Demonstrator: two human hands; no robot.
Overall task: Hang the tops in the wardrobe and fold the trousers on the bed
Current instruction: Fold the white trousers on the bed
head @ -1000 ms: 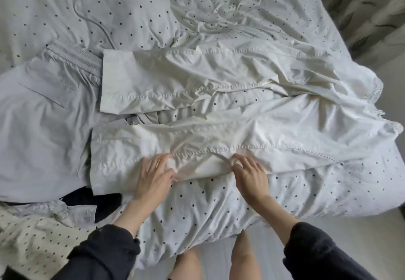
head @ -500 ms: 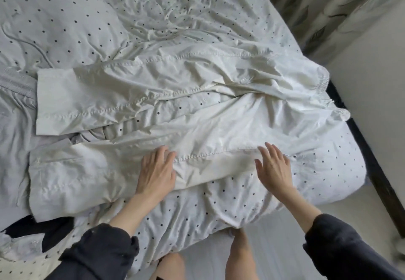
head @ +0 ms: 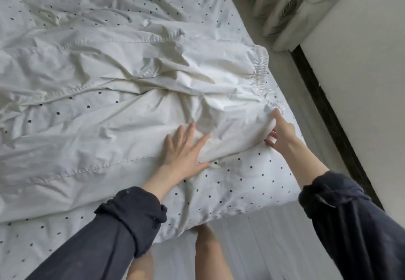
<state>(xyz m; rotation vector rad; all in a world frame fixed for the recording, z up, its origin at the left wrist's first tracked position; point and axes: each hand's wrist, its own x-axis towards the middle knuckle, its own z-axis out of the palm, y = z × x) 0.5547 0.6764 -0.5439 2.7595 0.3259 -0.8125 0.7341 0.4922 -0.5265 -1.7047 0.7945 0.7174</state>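
while the white trousers [head: 135, 95] lie spread across the polka-dot bed [head: 252, 183], the left hand [head: 186, 150] presses flat with fingers splayed (gripping nothing); the right hand [head: 281, 133] pinches fabric near the elastic waistband [head: 260, 69].

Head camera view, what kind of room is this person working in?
Most likely a bedroom: a bed with a dotted duvet, patterned curtains beside it, and white trousers spread on the bedding under the left hand and right hand.
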